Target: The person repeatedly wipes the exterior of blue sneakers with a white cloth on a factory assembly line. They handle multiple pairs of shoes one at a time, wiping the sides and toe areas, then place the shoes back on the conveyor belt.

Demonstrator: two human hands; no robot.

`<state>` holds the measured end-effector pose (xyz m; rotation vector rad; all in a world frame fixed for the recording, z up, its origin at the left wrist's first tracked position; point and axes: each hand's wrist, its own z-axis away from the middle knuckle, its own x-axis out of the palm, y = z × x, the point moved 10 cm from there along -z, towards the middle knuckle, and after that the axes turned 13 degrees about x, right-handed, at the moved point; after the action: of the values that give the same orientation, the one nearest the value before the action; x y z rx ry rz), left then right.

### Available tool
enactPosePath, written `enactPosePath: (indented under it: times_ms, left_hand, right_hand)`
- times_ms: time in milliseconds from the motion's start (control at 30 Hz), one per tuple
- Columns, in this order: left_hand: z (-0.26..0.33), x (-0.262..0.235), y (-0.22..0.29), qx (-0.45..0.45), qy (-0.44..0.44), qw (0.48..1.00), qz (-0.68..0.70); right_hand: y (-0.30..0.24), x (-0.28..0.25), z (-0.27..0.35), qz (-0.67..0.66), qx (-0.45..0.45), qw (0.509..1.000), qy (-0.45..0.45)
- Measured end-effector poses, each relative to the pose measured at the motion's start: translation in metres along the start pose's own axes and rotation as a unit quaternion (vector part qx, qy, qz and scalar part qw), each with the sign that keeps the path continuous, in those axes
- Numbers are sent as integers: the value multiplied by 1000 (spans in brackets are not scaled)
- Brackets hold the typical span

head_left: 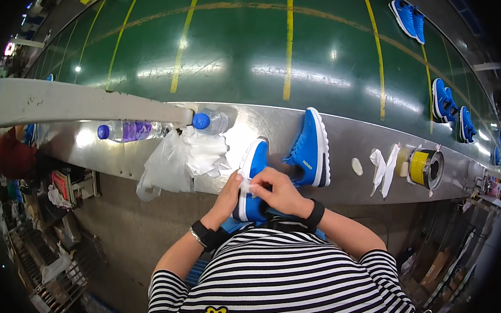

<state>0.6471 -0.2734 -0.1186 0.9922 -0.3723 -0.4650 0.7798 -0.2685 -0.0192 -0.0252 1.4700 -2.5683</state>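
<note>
The person is holding a blue shoe [252,182] with a white sole upright against the edge of a metal ledge [347,136], toe pointing up and away from the body. The left hand [228,196] is cupping the shoe's left side, fingers closed around it. The right hand [278,190] is gripping the shoe from the right, and its fingers are pinching something small and white [251,186] against the sole; what it is cannot be told. Just beside the held shoe, a second blue shoe [309,150] is lying on its side on the ledge. To the left, a crumpled white plastic bag [176,161] is hanging over the ledge, with two clear water bottles [131,130] with blue caps lying behind it. To the right, a roll of yellow tape [425,167] is sitting by some white scraps [382,168]. More blue shoes [408,18] are lying on the green belt [244,48] beyond
</note>
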Motion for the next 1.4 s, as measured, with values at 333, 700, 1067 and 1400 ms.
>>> enactPosePath:
  times_ms: [333,700,1067,1400]
  left_hand:
    - [5,5,38,79,-10,989,-127]
    - [16,36,89,-37,-113,768,629]
    - [23,80,103,-75,-206,609,762]
    - [27,80,69,-110,-117,644,748]
  right_hand:
    - [33,-65,-79,74,-60,945,314]
    - [18,-110,-24,-203,-12,936,288]
    - [-37,-110,-14,-147,-135,936,289]
    - [-37,-80,21,-16,-160,955,250]
